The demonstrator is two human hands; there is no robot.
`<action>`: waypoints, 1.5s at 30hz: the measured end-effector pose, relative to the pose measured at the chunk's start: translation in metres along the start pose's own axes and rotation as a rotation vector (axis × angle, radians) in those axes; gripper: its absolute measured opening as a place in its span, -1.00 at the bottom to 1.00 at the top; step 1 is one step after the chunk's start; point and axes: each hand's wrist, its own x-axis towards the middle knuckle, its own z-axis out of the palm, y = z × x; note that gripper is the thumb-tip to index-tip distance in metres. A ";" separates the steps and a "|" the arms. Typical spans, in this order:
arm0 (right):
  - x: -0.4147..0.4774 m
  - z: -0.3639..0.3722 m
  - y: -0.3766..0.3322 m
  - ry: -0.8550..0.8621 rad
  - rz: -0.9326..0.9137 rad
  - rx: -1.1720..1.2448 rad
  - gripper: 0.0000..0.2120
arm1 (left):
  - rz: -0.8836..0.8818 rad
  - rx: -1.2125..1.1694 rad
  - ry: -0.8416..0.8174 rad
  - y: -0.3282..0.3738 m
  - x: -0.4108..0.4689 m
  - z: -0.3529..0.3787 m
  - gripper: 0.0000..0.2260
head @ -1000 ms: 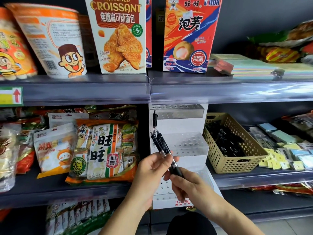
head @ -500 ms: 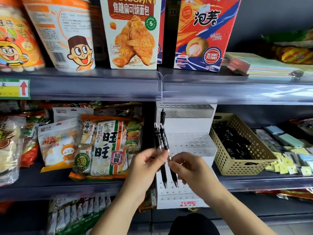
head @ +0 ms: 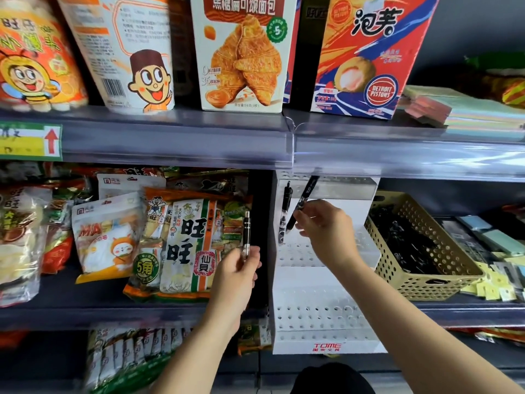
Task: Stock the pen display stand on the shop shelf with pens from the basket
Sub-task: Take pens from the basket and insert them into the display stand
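Black plastic pen (head: pixel 302 203) pinched in your right hand (head: pixel 324 226) is tilted at the top tier of the white perforated stand (head: pixel 321 308) (another pen (head: pixel 285 214) already sits there); next, line it over a hole, left hand (head: pixel 241 268) grips a spare pen (head: pixel 246 234)

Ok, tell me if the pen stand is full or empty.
Nearly empty: one pen stands in the top tier of the pen stand; lower holes are bare.

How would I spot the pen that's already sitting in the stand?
Find the white stand left of the tan basket. At its top-left, one black pen stands upright alone. No hand holds it, unlike the tilted pen beside it.
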 end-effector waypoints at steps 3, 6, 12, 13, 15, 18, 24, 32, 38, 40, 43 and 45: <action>0.003 0.005 0.006 -0.005 0.007 -0.033 -0.87 | -0.028 0.024 0.009 -0.005 0.003 0.002 -0.92; 0.006 0.008 0.007 -0.009 -0.015 -0.082 -0.90 | -0.037 0.025 0.007 -0.009 0.005 0.004 -0.89; 0.008 0.013 0.003 -0.036 -0.018 -0.246 -0.87 | -0.012 0.031 0.018 -0.008 0.010 0.012 -0.73; 0.009 0.014 0.002 -0.044 -0.015 -0.264 -0.86 | -0.010 0.033 0.017 -0.009 0.010 0.013 -0.72; 0.009 0.014 0.000 -0.057 -0.002 -0.275 -0.87 | -0.004 0.049 0.011 -0.010 0.011 0.015 -0.71; 0.008 0.014 0.002 -0.077 0.042 -0.316 -0.88 | -0.001 0.073 0.005 -0.009 0.012 0.016 -0.73; 0.008 0.017 0.009 -0.140 0.083 -0.491 -0.68 | -0.013 0.081 -0.012 -0.010 0.017 0.014 -0.78; 0.010 0.017 0.011 -0.136 0.030 -0.501 -0.89 | -0.001 0.087 -0.015 -0.014 0.022 0.016 -0.78; 0.006 0.019 0.010 -0.134 0.040 -0.554 -0.87 | 0.007 0.092 -0.013 -0.014 0.023 0.017 -0.75; 0.009 0.019 0.010 -0.144 0.065 -0.565 -0.86 | 0.014 0.092 -0.015 -0.014 0.022 0.017 -0.76; 0.013 0.015 0.010 -0.185 0.113 -0.538 -0.68 | 0.032 0.095 -0.012 -0.013 0.022 0.017 -0.77; 0.012 0.008 0.010 -0.186 0.113 -0.508 -0.63 | 0.041 0.089 -0.012 -0.013 0.022 0.017 -0.76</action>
